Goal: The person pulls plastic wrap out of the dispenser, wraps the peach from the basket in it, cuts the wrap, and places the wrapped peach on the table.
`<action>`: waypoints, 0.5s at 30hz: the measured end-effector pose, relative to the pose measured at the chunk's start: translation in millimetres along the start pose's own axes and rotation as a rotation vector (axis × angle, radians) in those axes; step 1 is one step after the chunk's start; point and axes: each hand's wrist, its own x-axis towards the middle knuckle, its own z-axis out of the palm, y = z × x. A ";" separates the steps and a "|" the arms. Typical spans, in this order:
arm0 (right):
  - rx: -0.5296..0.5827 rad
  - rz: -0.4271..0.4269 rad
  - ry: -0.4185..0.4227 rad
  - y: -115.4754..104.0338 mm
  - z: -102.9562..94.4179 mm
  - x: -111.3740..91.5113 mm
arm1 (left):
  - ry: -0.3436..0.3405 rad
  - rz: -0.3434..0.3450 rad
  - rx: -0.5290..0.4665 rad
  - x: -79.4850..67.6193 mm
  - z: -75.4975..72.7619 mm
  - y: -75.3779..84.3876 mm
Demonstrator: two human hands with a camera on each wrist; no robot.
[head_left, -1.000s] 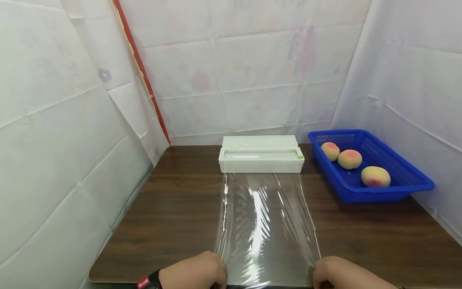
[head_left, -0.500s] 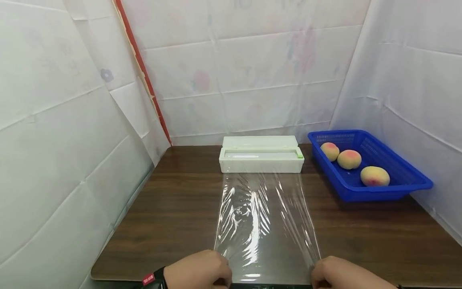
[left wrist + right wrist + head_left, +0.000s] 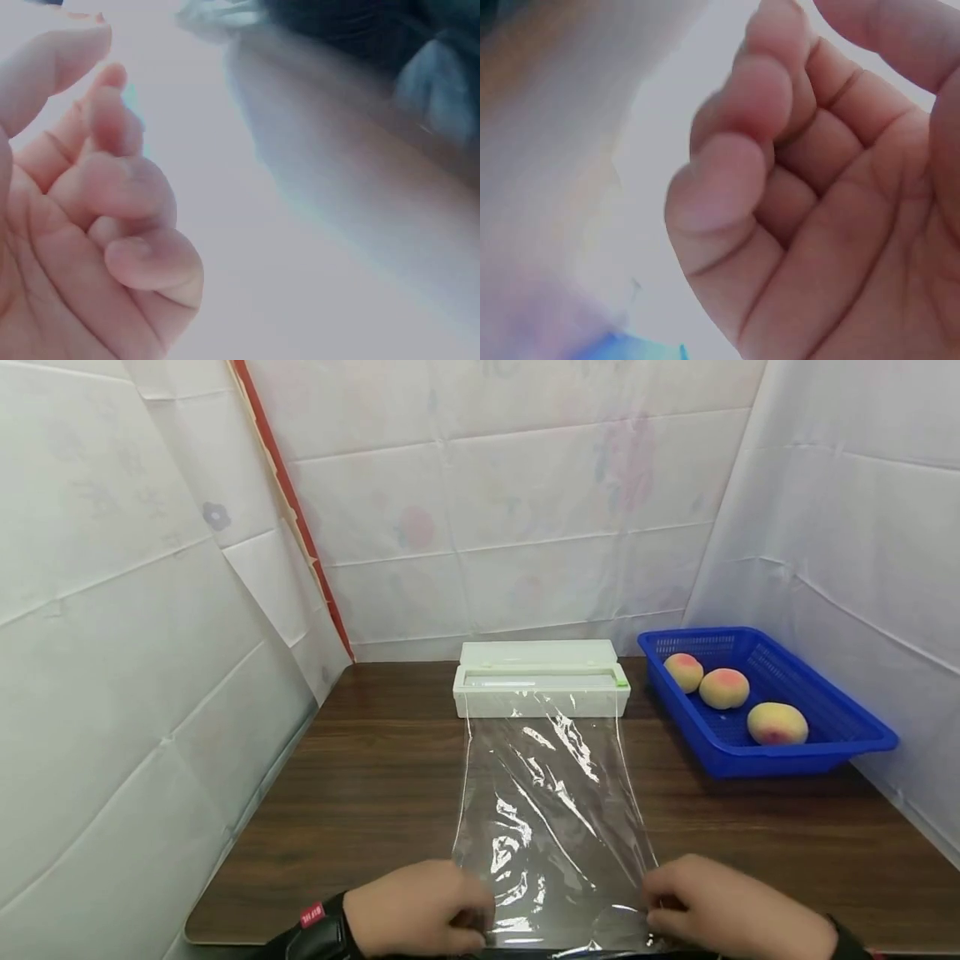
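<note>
A sheet of clear plastic wrap (image 3: 555,827) runs over the front of a white wrap dispenser box (image 3: 542,703) and down the table to its near edge, slack and creased. My left hand (image 3: 420,906) is at the sheet's near left corner, fingers loosely curled and thumb apart from them. At the near right corner is my right hand (image 3: 723,906), also loosely curled with a gap between thumb and fingers. In the left wrist view my left fingers (image 3: 131,191) hold nothing, and no wrap shows between the thumb and fingers (image 3: 731,176) in the right wrist view.
At the back right, a blue plastic basket (image 3: 832,743) holds three peaches, one of them the yellowish peach (image 3: 777,724) in front. The dispenser's lid (image 3: 538,652) stands raised behind it. White sheeting (image 3: 525,510) walls the brown wooden table (image 3: 360,827) at the back and sides.
The wrap was stretched tight towards me and now lies looser, with new creases and glints. Both hands have let go of its near corners and risen slightly.
</note>
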 end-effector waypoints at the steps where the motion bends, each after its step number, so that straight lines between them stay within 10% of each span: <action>1: -0.052 -0.015 0.046 -0.4 -7.0 2.4 | 0.023 0.008 -0.017 2.5 -6.5 -2.1; 8: -0.268 0.085 0.284 -6.1 -67.3 34.9 | 0.260 -0.123 -0.143 30.2 -63.8 -40.0; 15: -0.334 0.206 0.462 22.8 -124.0 106.4 | 0.474 -0.400 0.002 76.8 -100.3 -123.6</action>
